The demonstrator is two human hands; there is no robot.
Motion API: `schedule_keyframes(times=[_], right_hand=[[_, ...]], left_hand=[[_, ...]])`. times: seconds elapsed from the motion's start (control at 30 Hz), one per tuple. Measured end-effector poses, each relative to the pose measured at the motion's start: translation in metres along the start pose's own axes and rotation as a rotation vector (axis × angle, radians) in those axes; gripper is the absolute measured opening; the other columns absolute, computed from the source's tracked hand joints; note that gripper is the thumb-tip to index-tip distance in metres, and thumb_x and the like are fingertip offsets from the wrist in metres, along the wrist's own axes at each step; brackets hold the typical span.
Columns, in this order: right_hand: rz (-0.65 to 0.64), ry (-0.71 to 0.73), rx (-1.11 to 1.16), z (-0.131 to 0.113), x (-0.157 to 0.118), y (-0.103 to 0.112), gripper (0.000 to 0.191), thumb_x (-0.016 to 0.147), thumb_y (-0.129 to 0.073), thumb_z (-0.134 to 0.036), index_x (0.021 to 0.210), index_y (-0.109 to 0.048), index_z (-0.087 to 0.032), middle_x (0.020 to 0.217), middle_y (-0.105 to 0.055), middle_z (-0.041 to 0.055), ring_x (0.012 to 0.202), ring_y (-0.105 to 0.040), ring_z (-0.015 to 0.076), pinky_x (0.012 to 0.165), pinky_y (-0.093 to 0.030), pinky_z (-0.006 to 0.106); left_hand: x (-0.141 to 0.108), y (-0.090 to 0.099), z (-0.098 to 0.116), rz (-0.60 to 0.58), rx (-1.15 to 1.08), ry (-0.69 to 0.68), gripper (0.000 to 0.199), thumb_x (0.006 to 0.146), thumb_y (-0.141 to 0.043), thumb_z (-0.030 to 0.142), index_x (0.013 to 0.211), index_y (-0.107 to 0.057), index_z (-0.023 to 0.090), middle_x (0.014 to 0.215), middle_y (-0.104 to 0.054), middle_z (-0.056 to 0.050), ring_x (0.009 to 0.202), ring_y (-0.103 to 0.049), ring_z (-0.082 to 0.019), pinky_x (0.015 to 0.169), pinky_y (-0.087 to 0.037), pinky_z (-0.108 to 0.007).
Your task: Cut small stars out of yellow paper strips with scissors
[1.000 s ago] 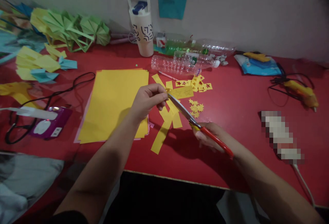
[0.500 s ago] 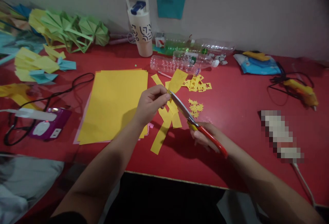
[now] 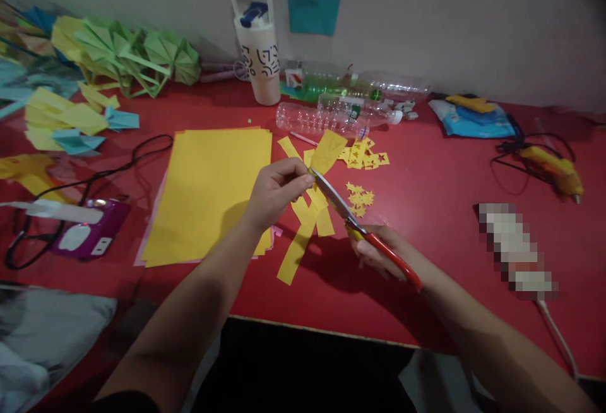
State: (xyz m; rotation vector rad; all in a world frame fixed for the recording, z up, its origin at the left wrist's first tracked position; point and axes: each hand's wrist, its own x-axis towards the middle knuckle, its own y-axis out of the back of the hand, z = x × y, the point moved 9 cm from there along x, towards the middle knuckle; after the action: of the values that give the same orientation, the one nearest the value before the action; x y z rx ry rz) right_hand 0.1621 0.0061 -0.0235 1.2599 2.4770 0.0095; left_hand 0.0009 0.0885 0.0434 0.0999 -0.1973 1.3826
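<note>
My left hand (image 3: 280, 193) pinches a piece of yellow paper (image 3: 328, 149) near its lower end, fingers closed on it. In my right hand (image 3: 377, 252) is a pair of scissors (image 3: 337, 201) with red and yellow handles, its blade tips at the paper beside my left fingertips. Below the hands lie several yellow paper strips (image 3: 297, 254) that cross one another. A small heap of cut yellow stars (image 3: 360, 198) rests right of the blades, and behind it are paper scraps with star-shaped holes (image 3: 363, 155).
Left of my hands lies a stack of yellow sheets (image 3: 213, 192). Plastic bottles (image 3: 322, 119) and a white tumbler (image 3: 262, 59) line the wall. A yellow glue gun (image 3: 556, 170) lies right; a purple power strip (image 3: 89, 236), cables and folded paper (image 3: 127, 50) sit left.
The yellow paper piece has turned slightly at the blades, and pencil-like marks now show on it. Both hands stay almost in place.
</note>
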Motion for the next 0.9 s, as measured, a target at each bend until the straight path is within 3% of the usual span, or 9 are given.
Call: schedule_keyframes(times=[0.23,0.4,0.53,0.63,0.8,0.9], right_hand=[[-0.001,-0.061,0.037,0.007,-0.002,-0.003,0.058,0.080,-0.053,-0.078,0.064,-0.041,-0.023,0.043,-0.036,-0.0100,0.032,-0.033,0.0058,0.037,-0.036,0.024],[0.013,-0.082,0.075,0.009,-0.002,-0.003,0.058,0.078,-0.054,-0.079,0.065,-0.042,-0.023,0.042,-0.035,-0.0117,0.029,-0.033,0.0053,0.040,-0.042,0.026],[0.016,-0.095,0.079,0.009,-0.001,-0.004,0.060,0.077,-0.053,-0.081,0.064,-0.042,-0.024,0.039,-0.034,-0.0121,0.029,-0.034,0.0057,0.042,-0.046,0.027],[0.016,-0.080,0.077,0.007,-0.001,-0.005,0.060,0.077,-0.052,-0.081,0.064,-0.042,-0.023,0.039,-0.036,-0.0111,0.029,-0.035,0.0058,0.038,-0.040,0.025],[0.027,-0.065,0.070,0.000,-0.002,-0.005,0.061,0.078,-0.051,-0.081,0.064,-0.042,-0.023,0.041,-0.038,-0.0098,0.029,-0.036,0.0058,0.036,-0.039,0.023],[0.030,-0.089,0.067,0.001,-0.002,-0.005,0.060,0.078,-0.052,-0.080,0.063,-0.041,-0.023,0.041,-0.038,-0.0094,0.030,-0.037,0.0062,0.035,-0.038,0.023]], left_hand=[[-0.001,0.000,-0.002,0.008,-0.031,0.000,0.018,0.068,-0.068,0.028,0.058,-0.056,0.019,0.051,-0.048,0.004,0.045,-0.042,-0.007,0.043,-0.037,-0.021],[-0.001,-0.001,0.000,0.020,-0.024,-0.024,0.019,0.070,-0.065,0.027,0.057,-0.055,0.020,0.052,-0.046,0.004,0.046,-0.041,-0.008,0.045,-0.038,-0.023],[-0.002,0.004,0.009,0.083,0.078,-0.125,0.019,0.071,-0.065,0.025,0.054,-0.056,0.021,0.064,-0.052,0.000,0.069,-0.053,-0.014,0.065,-0.048,-0.029],[-0.002,0.004,0.010,0.086,0.103,-0.140,0.020,0.071,-0.065,0.023,0.053,-0.056,0.021,0.067,-0.055,-0.002,0.086,-0.058,-0.017,0.075,-0.051,-0.031],[-0.001,-0.003,0.001,0.019,-0.031,-0.058,0.019,0.073,-0.064,0.026,0.058,-0.055,0.019,0.055,-0.050,0.003,0.052,-0.049,-0.009,0.053,-0.046,-0.024],[0.000,-0.005,0.000,0.011,-0.065,-0.054,0.020,0.072,-0.065,0.026,0.057,-0.054,0.019,0.053,-0.051,0.004,0.049,-0.050,-0.007,0.050,-0.045,-0.021]])
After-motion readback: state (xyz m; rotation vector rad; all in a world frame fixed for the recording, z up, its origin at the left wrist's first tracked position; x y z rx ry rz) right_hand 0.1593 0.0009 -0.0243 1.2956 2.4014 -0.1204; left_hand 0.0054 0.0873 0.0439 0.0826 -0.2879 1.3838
